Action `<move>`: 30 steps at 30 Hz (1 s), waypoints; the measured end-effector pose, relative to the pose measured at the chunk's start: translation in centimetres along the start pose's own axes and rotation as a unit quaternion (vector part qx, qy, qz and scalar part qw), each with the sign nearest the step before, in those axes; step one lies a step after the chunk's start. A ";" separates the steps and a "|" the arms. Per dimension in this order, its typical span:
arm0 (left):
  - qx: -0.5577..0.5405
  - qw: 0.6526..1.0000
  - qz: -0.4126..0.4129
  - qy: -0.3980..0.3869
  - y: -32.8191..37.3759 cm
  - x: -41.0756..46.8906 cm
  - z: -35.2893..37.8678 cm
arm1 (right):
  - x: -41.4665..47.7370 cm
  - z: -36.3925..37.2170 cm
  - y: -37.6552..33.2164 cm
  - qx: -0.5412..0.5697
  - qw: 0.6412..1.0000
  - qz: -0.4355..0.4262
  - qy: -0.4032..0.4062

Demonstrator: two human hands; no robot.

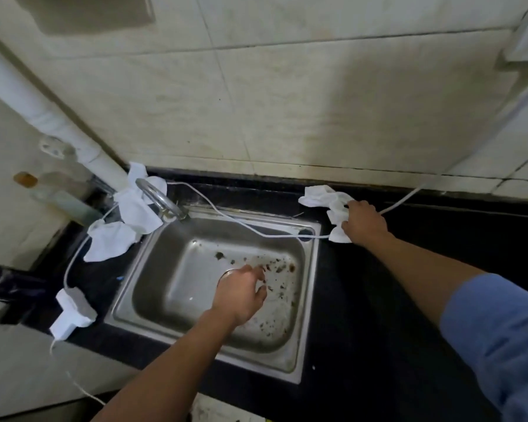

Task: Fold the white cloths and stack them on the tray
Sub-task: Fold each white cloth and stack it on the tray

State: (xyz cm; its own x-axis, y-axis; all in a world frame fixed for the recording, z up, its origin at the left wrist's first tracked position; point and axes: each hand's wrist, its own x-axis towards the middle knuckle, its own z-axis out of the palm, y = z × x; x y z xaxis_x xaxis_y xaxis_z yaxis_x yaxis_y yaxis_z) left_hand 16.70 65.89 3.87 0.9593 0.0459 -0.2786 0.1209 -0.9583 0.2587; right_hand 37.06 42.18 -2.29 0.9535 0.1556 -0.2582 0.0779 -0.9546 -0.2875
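Note:
A crumpled white cloth [323, 197] lies on the black counter [409, 300] at the sink's far right corner, and my right hand [363, 222] grips its near end. More white cloths [125, 220] lie bunched around the tap [159, 196] at the far left of the sink. My left hand [241, 292] hovers over the steel sink basin [171, 278], fingers loosely curled and holding nothing. No tray is in view.
A white cable [241, 222] runs across the sink's far rim to a white power adapter [72, 312] on the left counter. The sink bottom is spotted with dark debris. Glass bottles [64, 193] and a white pipe [43, 108] stand far left against the tiled wall.

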 end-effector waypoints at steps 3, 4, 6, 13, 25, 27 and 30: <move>0.000 1.000 -0.003 -0.013 -0.4 0.8 0.5 | 0.7 0.9 0.7 0.000 1.000 0.010 -0.001; 0.003 1.000 -0.002 -0.017 -0.5 1.0 0.7 | 0.8 1.0 0.9 -0.004 1.000 0.005 0.003; 0.011 1.000 0.005 -0.021 -0.6 1.5 0.8 | 0.5 0.7 1.1 0.019 1.000 -0.006 0.019; 0.025 0.994 0.100 -0.040 0.4 4.8 0.6 | -5.7 -3.0 2.0 0.259 0.960 0.020 0.105; 0.013 0.966 0.223 -0.128 6.5 5.2 7.1 | -22.4 3.7 9.6 0.313 0.920 0.235 0.014; 0.020 0.962 0.230 -0.148 7.2 4.9 8.6 | -24.4 4.9 10.6 0.276 0.931 0.230 -0.060; 0.004 0.962 0.219 -0.165 8.6 4.6 10.4 | -25.7 5.6 12.1 0.255 0.929 0.230 -0.136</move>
State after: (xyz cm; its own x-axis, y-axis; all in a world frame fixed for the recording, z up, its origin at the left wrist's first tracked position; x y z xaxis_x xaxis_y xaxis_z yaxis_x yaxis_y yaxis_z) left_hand 19.49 54.88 -4.84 0.7846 -0.4527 -0.4235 -0.2790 -0.8679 0.4110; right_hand 11.91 28.09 -4.29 0.7370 -0.1142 -0.6662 -0.5345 -0.7018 -0.4710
